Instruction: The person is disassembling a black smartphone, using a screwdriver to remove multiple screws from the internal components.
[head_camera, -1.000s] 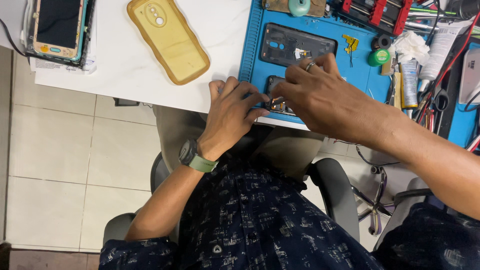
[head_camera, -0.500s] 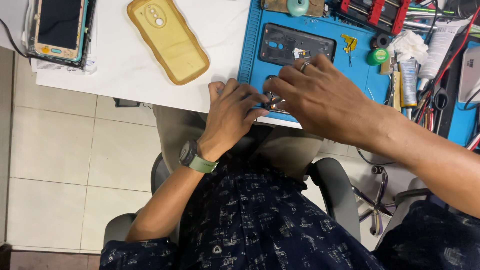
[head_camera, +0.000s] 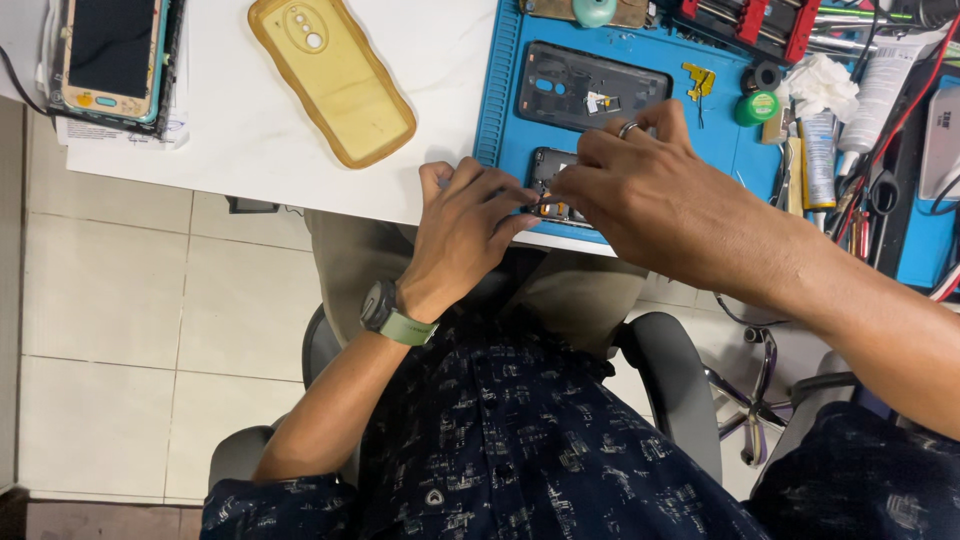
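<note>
Centrally, at the near edge of the blue mat (head_camera: 500, 100): opened phone (head_camera: 556, 185), largely covered by both hands. Left hand (head_camera: 465, 235) curled, fingertips pressed on the phone's left edge, steadying it. Right hand (head_camera: 640, 200) closed in a pinch over the phone's interior; thing pinched too small to identify. Step judged: fine work inside the phone body, probably on a small part or connector. Next move judged to call for a steady pinch and firm bracing. Upper centre: detached back cover (head_camera: 590, 85). Upper left: yellow case (head_camera: 335, 80).
</note>
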